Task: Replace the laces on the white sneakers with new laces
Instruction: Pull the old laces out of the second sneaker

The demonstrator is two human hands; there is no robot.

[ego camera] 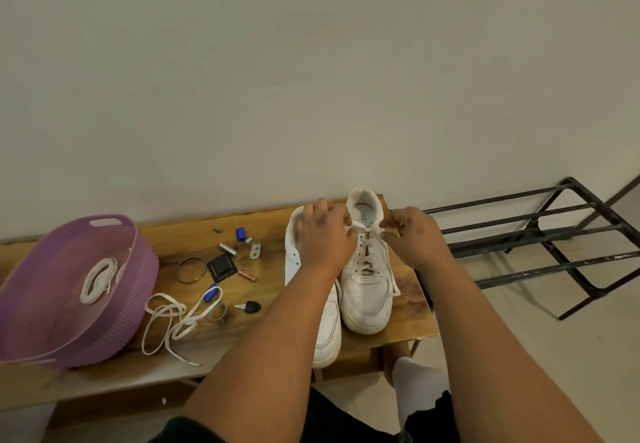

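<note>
Two bare forearms reach forward from the bottom edge over a grained wooden bench (242, 335). Nearest on it, a loose flat white lace (173, 318) sprawls in limp loops beside a purple woven-pattern plastic basket (138, 269), which holds another coiled white lace (97, 278). Just beyond the loose lace lie a black-headed key (250, 307), a blue cap (211, 293), a red battery (246, 275), a twisted bangle (191, 270) and a silver battery (228, 249).

Side by side and touching stand the pair of smooth white sneakers, long axes running away from the person, rounded toes nearest and heel collars toward the wall. The left sneaker (327, 332) is partly covered by the left arm. The right sneaker (367, 290) is laced. The left hand (323, 231) and right hand (414, 235) each pinch an end of the lace (369, 235) at the top eyelets. Farther right stands a dark metal rack (540, 238).
</note>
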